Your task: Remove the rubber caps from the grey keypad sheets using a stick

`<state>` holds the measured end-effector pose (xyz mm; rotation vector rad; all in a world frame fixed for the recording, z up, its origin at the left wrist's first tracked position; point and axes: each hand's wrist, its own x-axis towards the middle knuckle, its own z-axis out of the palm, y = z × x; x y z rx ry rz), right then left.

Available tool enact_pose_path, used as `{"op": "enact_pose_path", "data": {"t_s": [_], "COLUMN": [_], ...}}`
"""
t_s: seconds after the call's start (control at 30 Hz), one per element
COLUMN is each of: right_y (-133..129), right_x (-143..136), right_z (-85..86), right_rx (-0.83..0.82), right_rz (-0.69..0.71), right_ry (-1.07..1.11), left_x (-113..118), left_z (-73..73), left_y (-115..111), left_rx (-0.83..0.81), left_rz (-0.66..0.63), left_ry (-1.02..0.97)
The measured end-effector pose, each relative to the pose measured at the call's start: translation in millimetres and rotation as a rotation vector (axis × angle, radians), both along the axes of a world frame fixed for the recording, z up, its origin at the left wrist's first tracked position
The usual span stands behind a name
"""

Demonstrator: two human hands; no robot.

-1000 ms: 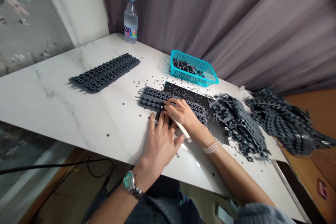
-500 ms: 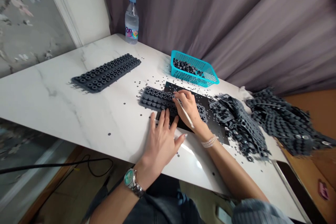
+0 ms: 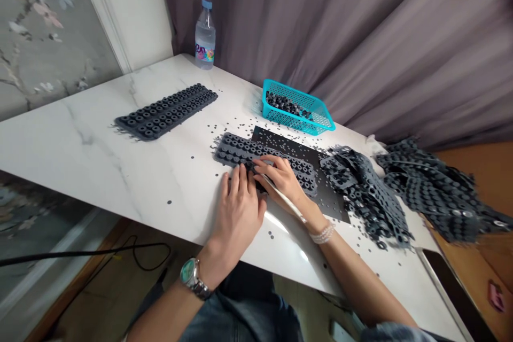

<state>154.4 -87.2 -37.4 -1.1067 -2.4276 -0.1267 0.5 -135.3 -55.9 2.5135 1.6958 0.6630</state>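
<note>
A dark grey rubber sheet with rows of raised rings lies in front of me, partly on a flat black mat. My right hand is closed around a slim white pen-like tool, its tip down at the sheet's near edge beside my left fingers. The tip itself is hidden by the fingers. With fingers stretched out, my left hand rests its fingertips on the near edge of the same sheet. Small black discs lie scattered around the sheet and mat.
A turquoise basket holding small black pieces stands behind the sheet. Another ringed sheet lies at left, near a water bottle. At right are a heap of punched rubber sheets, a second pile and a dark flat device.
My right hand has moved down and left along the sheet to its near edge, close to my left fingers. My left hand has shifted slightly left, its thumb drawn in.
</note>
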Motion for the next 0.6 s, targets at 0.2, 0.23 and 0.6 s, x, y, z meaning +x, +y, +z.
{"op": "enact_pose_path", "data": {"t_s": [0.2, 0.23, 0.6], "right_y": [0.0, 0.0, 1.2], "right_x": [3.2, 3.3, -6.2], "right_z": [-6.2, -6.2, 2.9], "right_rx": [0.020, 0.020, 0.022], "right_rz": [0.068, 0.071, 0.058], "right_ry": [-0.109, -0.117, -0.265], "left_x": [0.8, 0.9, 2.5], "left_z": [0.0, 0.1, -0.7], "left_y": [-3.3, -3.5, -1.8], "left_rx": [-0.006, -0.006, 0.000], "left_rz": [0.011, 0.014, 0.014], "left_ry": [-0.015, -0.022, 0.001]}}
